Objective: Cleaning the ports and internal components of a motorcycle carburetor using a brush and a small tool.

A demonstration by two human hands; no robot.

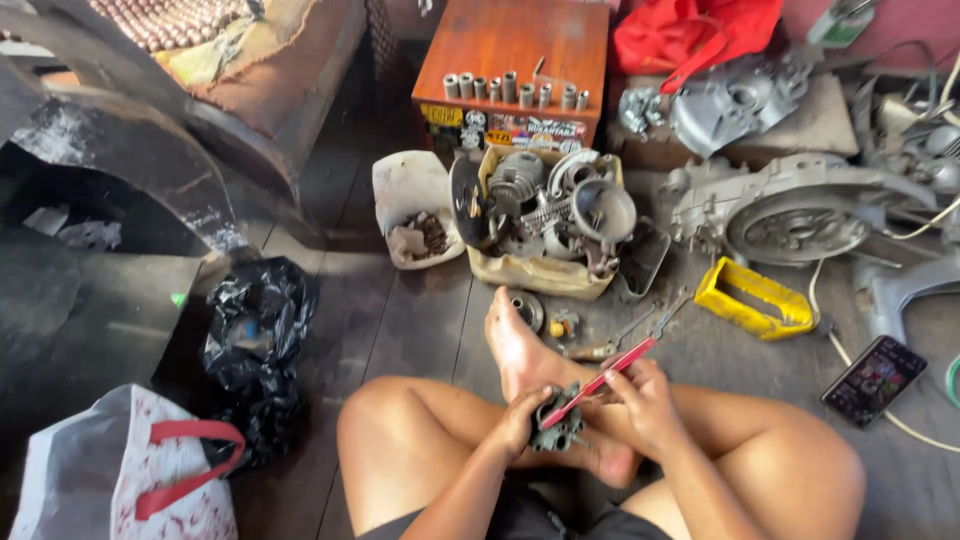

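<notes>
1. Left hand (522,418): closed around a small grey metal engine part (560,428), looks like a carburettor body. Fingers wrap it from the left and below.
2. Right hand (645,400): gripping a red-handled tool (598,383) near its lower end. Tool slants up and to the right, past the hand.
3. Tool's lower end sits on top of the engine part, touching it. Exact contact spot too small to tell.
4. Engine part lies between both hands, just above the person's crossed bare foot (520,350) and over the lap.
5. Floor ahead of the foot: small round metal piece (527,308) and a brass-coloured fitting (563,324), close together, near the toes.
6. Beyond those: cardboard box (530,272) packed with engine parts, white plastic container (412,200) to its left.
7. Right side: yellow plastic tray (752,300), large grey engine casing (800,215), phone (873,380) on the floor, well apart from the hands.
8. Left side: black plastic bag (258,340), white bag with red handles (130,470).
</notes>
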